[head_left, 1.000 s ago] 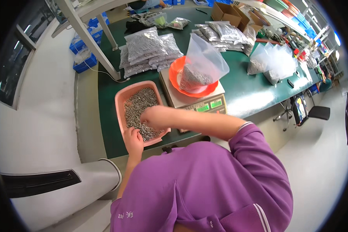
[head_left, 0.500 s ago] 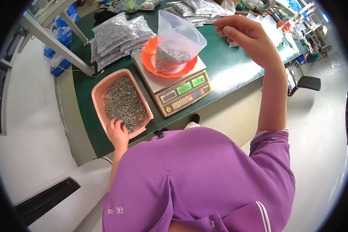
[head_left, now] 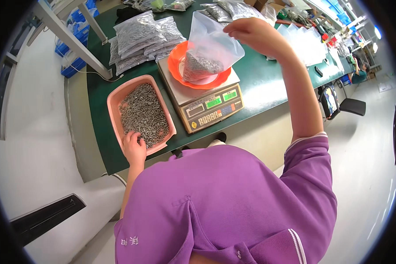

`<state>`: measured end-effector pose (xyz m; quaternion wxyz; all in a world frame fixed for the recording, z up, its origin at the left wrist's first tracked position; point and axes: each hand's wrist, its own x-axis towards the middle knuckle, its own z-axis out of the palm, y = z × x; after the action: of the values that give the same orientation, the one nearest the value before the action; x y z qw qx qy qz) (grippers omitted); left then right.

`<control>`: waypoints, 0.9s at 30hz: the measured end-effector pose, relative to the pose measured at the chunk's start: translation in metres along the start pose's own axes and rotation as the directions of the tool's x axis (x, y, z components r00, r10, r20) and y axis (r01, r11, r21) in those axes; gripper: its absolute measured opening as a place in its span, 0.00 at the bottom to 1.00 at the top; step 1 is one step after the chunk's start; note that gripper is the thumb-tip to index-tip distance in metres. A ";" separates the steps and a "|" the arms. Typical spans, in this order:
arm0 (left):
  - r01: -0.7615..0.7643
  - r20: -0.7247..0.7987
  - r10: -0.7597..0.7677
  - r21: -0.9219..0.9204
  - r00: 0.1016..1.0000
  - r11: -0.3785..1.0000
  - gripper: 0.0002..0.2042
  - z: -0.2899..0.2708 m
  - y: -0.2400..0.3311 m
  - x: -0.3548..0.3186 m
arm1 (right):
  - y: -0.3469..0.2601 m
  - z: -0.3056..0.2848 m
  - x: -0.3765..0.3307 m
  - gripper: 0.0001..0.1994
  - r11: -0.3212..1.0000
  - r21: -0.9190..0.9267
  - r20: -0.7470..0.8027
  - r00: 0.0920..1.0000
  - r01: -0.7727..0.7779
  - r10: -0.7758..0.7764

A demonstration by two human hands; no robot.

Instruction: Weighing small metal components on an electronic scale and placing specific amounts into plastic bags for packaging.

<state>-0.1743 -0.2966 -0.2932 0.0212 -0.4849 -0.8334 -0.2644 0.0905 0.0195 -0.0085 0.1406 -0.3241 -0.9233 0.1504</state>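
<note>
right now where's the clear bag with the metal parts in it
In the head view, the clear bag stands in the orange bowl on the scale, right of the pink tray, under the raised right hand.

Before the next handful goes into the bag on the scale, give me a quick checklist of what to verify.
1. Clear bag sits in the orange dish: ok, its mouth stands up with small metal parts at the bottom.
2. Dish sits squarely on the scale: ok.
3. Scale display lit: ok, green windows glow; whether the reading is on target, cannot tell.
4. Right hand over the bag mouth: ok, raised above it; what it holds, cannot tell.
5. Left hand steadies the pink tray: ok, at its near edge.
6. Tray still stocked: ok, covered with parts.
</note>
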 end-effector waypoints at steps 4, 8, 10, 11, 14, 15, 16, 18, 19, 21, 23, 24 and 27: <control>-0.006 -0.016 0.006 0.004 1.000 1.000 0.09 -0.001 0.002 -0.001 | 0.002 0.031 0.053 0.12 0.970 -0.241 0.452 0.879 -0.040 0.149; 0.009 -0.032 -0.008 0.008 0.999 1.000 0.08 -0.002 0.003 -0.001 | -0.016 0.068 0.070 0.11 0.887 -0.231 0.708 0.694 0.401 -0.129; 0.006 -0.042 -0.006 0.001 0.999 1.000 0.08 -0.002 0.003 -0.001 | -0.023 0.086 0.072 0.13 0.801 -0.515 0.646 0.752 0.304 0.130; 0.009 -0.046 -0.009 -0.005 0.999 1.000 0.08 -0.002 0.003 -0.001 | -0.022 0.092 0.073 0.14 0.764 -0.581 0.618 0.762 0.279 0.192; 0.017 -0.051 -0.017 -0.003 0.999 1.000 0.07 -0.001 0.004 -0.001 | -0.002 0.116 0.076 0.13 0.891 -0.452 0.514 0.806 -0.038 0.294; 0.022 -0.052 -0.022 -0.003 0.998 1.000 0.07 -0.002 0.004 -0.001 | 0.007 0.124 0.077 0.13 0.929 -0.323 0.478 0.816 -0.181 0.325; 0.023 -0.060 -0.023 -0.005 0.998 1.000 0.07 -0.002 0.005 -0.001 | 0.014 0.130 0.079 0.13 0.932 -0.177 0.446 0.819 -0.315 0.362; 0.023 -0.070 -0.024 -0.006 0.997 1.000 0.06 -0.003 0.005 0.000 | 0.022 0.134 0.084 0.13 0.901 -0.021 0.417 0.815 -0.433 0.401; 0.023 -0.065 -0.024 -0.014 0.998 1.000 0.06 -0.003 0.006 0.000 | 0.022 0.131 0.085 0.13 0.948 -0.156 0.460 0.829 -0.277 0.318; 0.024 -0.063 -0.025 -0.021 0.998 1.000 0.06 -0.004 0.006 0.001 | 0.013 0.116 0.089 0.14 0.921 -0.382 0.569 0.805 0.077 0.168; 0.062 -0.033 -0.063 -0.036 0.997 0.997 0.05 -0.004 0.006 0.001 | -0.003 0.097 0.087 0.17 0.743 -0.512 0.695 0.716 0.430 0.065; 0.060 -0.032 -0.061 -0.034 0.998 0.998 0.05 -0.004 0.006 0.000 | -0.010 0.088 0.085 0.17 0.745 -0.511 0.695 0.717 0.428 0.064; 0.051 -0.032 -0.052 -0.014 0.998 0.999 0.05 -0.004 0.006 0.000 | -0.022 0.073 0.081 0.21 0.785 -0.521 0.667 0.734 0.336 0.129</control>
<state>-0.1705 -0.2958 -0.2869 0.0245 -0.4591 -0.8433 -0.2783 -0.0086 0.0418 -0.0543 -0.3052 -0.2198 -0.9247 -0.0584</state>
